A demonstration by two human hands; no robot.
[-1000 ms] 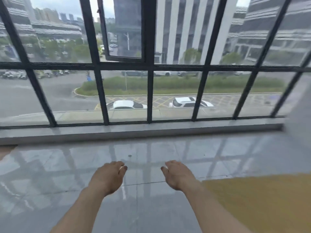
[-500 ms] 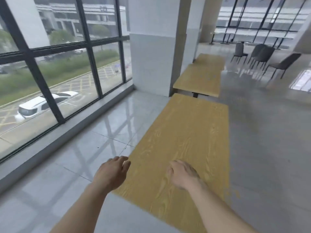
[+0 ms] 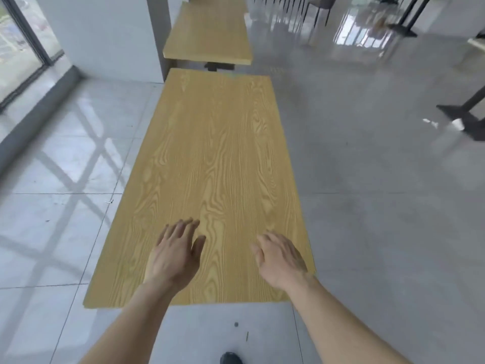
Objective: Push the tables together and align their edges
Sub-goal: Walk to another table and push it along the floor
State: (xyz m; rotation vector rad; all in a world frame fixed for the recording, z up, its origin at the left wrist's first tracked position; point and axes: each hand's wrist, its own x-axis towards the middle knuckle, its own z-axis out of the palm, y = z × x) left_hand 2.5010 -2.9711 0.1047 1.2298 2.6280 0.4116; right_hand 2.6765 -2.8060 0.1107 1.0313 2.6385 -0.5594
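The near table stretches lengthwise away from the person over the pale tiled floor; the far table stands just beyond its far end, shifted slightly left. Both hands hover over the near end — left hand and right hand flat, fingers loosely spread, gripping nothing.

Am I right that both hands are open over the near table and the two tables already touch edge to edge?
Not quite. The head view shows a floor gap between the near table and the far table. The left hand and right hand are open over the near one.
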